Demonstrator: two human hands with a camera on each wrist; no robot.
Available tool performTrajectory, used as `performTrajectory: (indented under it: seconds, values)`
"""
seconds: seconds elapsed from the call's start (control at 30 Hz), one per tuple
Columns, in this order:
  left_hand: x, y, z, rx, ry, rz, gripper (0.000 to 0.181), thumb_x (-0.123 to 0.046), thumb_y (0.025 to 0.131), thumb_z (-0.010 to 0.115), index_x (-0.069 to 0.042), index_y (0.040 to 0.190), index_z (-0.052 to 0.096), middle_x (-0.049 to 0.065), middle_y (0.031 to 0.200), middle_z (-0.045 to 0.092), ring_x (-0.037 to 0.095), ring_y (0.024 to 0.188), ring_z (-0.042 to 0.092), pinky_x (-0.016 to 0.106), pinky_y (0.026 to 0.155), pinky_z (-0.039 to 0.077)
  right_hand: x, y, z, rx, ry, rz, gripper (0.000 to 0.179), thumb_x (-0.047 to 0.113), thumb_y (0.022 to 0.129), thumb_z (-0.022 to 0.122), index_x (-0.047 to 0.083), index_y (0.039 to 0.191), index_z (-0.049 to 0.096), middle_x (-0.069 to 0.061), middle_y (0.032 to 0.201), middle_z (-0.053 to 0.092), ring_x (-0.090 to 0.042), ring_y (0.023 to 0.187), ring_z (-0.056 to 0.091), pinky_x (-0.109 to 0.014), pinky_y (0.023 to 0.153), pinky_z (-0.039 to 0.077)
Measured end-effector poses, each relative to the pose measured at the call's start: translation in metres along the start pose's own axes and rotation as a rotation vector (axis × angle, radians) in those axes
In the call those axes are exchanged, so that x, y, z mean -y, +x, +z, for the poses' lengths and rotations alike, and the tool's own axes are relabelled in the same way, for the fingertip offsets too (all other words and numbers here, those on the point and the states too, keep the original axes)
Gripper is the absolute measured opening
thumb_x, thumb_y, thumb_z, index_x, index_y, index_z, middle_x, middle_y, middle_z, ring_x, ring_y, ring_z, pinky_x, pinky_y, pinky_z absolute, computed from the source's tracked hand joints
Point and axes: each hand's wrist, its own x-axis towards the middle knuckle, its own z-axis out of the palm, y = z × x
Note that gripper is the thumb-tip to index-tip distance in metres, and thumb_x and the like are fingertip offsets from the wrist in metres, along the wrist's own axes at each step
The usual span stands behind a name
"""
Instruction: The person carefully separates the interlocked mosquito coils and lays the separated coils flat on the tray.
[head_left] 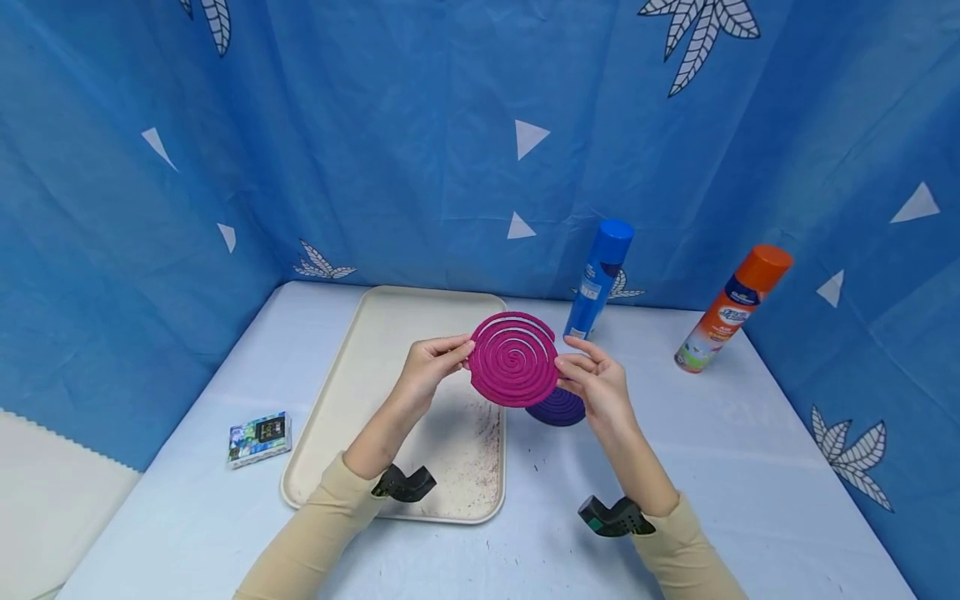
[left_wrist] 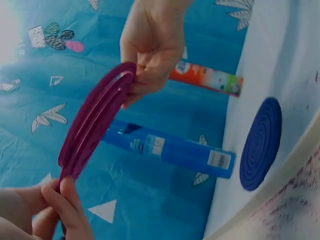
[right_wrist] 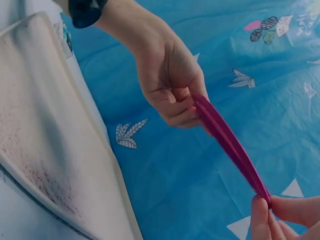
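Note:
A magenta mosquito coil (head_left: 513, 360) is held up by its two opposite edges, above the table. My left hand (head_left: 435, 364) pinches its left edge between thumb and fingers, while my right hand (head_left: 597, 382) pinches the right edge. In the left wrist view the coil (left_wrist: 95, 120) appears nearly edge-on, with gaps showing between some of its rings. Beneath and behind it lies a dark blue coil (head_left: 558, 408), flat on the table and partly hidden in the head view; the left wrist view shows this blue coil (left_wrist: 261, 144) whole.
A cream tray (head_left: 375, 350) with reddish crumbs lies at centre left. Left of it sits a small patterned box (head_left: 259, 439). A blue spray can (head_left: 597, 279) and an orange-capped can (head_left: 731, 308) stand toward the back right. Blue curtains (head_left: 375, 150) enclose the table.

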Motion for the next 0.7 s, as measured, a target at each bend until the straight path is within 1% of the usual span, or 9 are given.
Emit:
performTrajectory:
  seconds: [0.07,0.13,0.2,0.27,0.4,0.43,0.5,0.6,0.7]
  values:
    - [0.0,0.0014,-0.0008,-0.009,-0.055,-0.086,0.036,-0.01,0.094,0.059,0.008,0.124,0.058,-0.012,0.071,0.067,-0.001,0.067,0.061,0.01,0.069,0.05,-0.0023,0.0,-0.0002,0.001,-0.025,-0.069,0.045,0.0,0.09,0.061,0.003,0.133,0.049,0.013,0.074,0.07,-0.002,0.067,0.066,-0.019,0.067,0.058]
    - [0.0,0.0027,-0.0015,-0.01,-0.1,-0.156,0.038,-0.01,0.095,0.057,0.009,0.127,0.055,-0.011,0.07,0.066,-0.002,0.065,0.06,0.008,0.066,0.049,-0.0041,-0.0001,-0.0004,0.008,-0.045,-0.125,0.044,-0.002,0.089,0.062,0.003,0.131,0.051,0.012,0.076,0.07,-0.003,0.068,0.067,-0.021,0.067,0.058]
    - [0.0001,0.0036,-0.0019,-0.011,-0.122,-0.18,0.038,-0.01,0.095,0.056,0.009,0.128,0.054,-0.01,0.069,0.066,-0.002,0.064,0.06,0.007,0.065,0.048,-0.005,-0.0001,-0.0006,0.012,-0.057,-0.152,0.043,-0.003,0.088,0.062,0.003,0.13,0.052,0.012,0.076,0.071,-0.004,0.068,0.067,-0.021,0.067,0.058]
    - [-0.0004,0.0036,-0.0018,-0.01,-0.115,-0.166,0.037,-0.009,0.095,0.057,0.009,0.127,0.055,-0.011,0.07,0.066,-0.002,0.065,0.06,0.007,0.065,0.049,-0.005,0.0001,-0.0005,0.01,-0.054,-0.138,0.043,-0.003,0.089,0.061,0.002,0.13,0.051,0.012,0.075,0.07,-0.004,0.068,0.067,-0.021,0.066,0.058]
    - [-0.0022,0.0014,-0.0016,0.01,-0.033,-0.06,0.035,-0.009,0.094,0.058,0.009,0.124,0.058,-0.013,0.073,0.068,-0.002,0.068,0.063,0.01,0.071,0.051,-0.0041,0.0013,0.0002,0.008,-0.036,-0.056,0.045,-0.003,0.09,0.059,0.0,0.134,0.048,0.012,0.071,0.07,-0.003,0.066,0.067,-0.019,0.065,0.058]
    - [-0.0024,0.0009,-0.0017,0.013,-0.014,-0.038,0.035,-0.01,0.094,0.059,0.009,0.123,0.058,-0.013,0.074,0.069,-0.001,0.069,0.064,0.011,0.072,0.052,-0.0041,0.0016,0.0005,0.007,-0.036,-0.043,0.045,-0.003,0.09,0.058,0.0,0.134,0.047,0.012,0.071,0.07,-0.003,0.066,0.067,-0.019,0.065,0.058]
    - [-0.003,-0.0003,-0.002,0.013,0.012,-0.007,0.034,-0.011,0.094,0.059,0.008,0.123,0.059,-0.013,0.076,0.069,-0.001,0.07,0.064,0.013,0.074,0.053,-0.0043,0.0017,0.0012,0.002,-0.035,-0.044,0.046,-0.004,0.09,0.058,0.0,0.134,0.047,0.012,0.07,0.07,-0.003,0.065,0.067,-0.019,0.065,0.058]
    - [-0.0026,-0.0001,-0.002,-0.012,0.001,-0.01,0.034,-0.011,0.093,0.06,0.006,0.122,0.061,-0.013,0.077,0.07,-0.001,0.069,0.065,0.012,0.073,0.053,-0.0058,0.0012,0.002,-0.028,-0.049,-0.088,0.044,-0.003,0.089,0.061,0.002,0.131,0.05,0.012,0.07,0.069,-0.003,0.065,0.067,-0.02,0.065,0.058]
    - [-0.0012,0.0019,-0.0034,-0.026,-0.032,-0.048,0.034,-0.012,0.094,0.06,0.005,0.124,0.06,-0.012,0.077,0.07,-0.001,0.068,0.064,0.011,0.073,0.052,-0.0081,0.0007,0.0021,-0.065,-0.081,-0.159,0.042,-0.002,0.088,0.063,0.004,0.128,0.053,0.012,0.071,0.069,-0.003,0.066,0.067,-0.021,0.066,0.058]
